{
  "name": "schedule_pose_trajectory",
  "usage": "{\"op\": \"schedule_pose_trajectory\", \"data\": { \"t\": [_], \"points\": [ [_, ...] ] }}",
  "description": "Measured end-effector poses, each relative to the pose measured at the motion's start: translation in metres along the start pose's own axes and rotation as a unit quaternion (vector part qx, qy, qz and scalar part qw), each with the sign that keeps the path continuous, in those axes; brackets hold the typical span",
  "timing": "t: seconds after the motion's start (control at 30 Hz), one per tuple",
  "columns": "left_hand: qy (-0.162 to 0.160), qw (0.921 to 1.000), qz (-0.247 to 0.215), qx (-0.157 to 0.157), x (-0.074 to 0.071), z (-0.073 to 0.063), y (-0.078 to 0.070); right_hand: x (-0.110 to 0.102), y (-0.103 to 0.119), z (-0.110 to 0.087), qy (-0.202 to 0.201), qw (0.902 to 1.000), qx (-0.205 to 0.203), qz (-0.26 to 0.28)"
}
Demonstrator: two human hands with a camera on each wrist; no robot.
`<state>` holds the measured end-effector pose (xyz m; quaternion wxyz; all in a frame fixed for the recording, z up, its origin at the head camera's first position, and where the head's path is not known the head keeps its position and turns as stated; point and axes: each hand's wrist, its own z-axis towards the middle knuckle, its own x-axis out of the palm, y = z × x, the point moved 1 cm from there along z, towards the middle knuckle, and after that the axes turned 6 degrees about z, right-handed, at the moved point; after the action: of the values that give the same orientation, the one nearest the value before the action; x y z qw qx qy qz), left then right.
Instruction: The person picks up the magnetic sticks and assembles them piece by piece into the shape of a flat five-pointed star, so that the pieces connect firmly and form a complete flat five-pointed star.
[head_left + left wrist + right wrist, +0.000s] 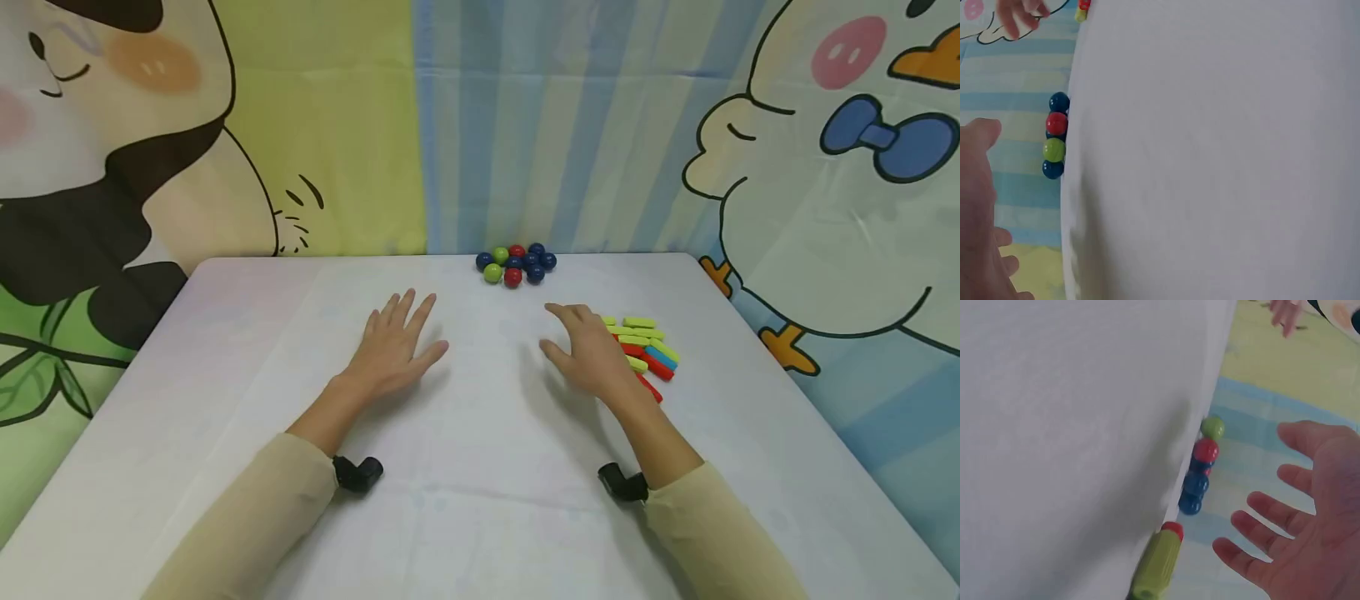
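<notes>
My left hand [386, 350] hovers over the left middle of the white table, fingers spread, holding nothing. Opposite it, my right hand [588, 354] is held above the table with relaxed fingers and nothing in its grasp. Just beyond and beside the right hand lies a pile of short coloured sticks [637, 340] in yellow-green, red and blue, partly hidden by that hand. In the right wrist view a yellow-green stick [1157, 565] shows below the fingers. At the far edge sits a cluster of shiny balls [513, 277] in dark blue, red and green, apart from both hands.
The white table [465, 517] reaches back to a cartoon-printed cloth [562, 125] hanging behind it. Black wrist cameras [358, 475] are strapped on both wrists, over beige sleeves [255, 517].
</notes>
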<state>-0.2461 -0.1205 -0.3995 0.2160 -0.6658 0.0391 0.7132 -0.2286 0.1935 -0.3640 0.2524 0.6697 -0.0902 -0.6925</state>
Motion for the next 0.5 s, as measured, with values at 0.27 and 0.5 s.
{"op": "schedule_pose_trajectory", "data": {
  "t": [0.27,0.5],
  "points": [
    [0.021,0.9974,-0.066,-0.019,0.016,0.017,-0.009,-0.025,-0.028,-0.018,-0.059,0.9915,0.092,0.071],
    [0.046,0.9957,-0.073,-0.035,0.028,0.030,-0.020,-0.037,-0.039,-0.023,0.028,0.9821,0.174,0.065]
  ]
}}
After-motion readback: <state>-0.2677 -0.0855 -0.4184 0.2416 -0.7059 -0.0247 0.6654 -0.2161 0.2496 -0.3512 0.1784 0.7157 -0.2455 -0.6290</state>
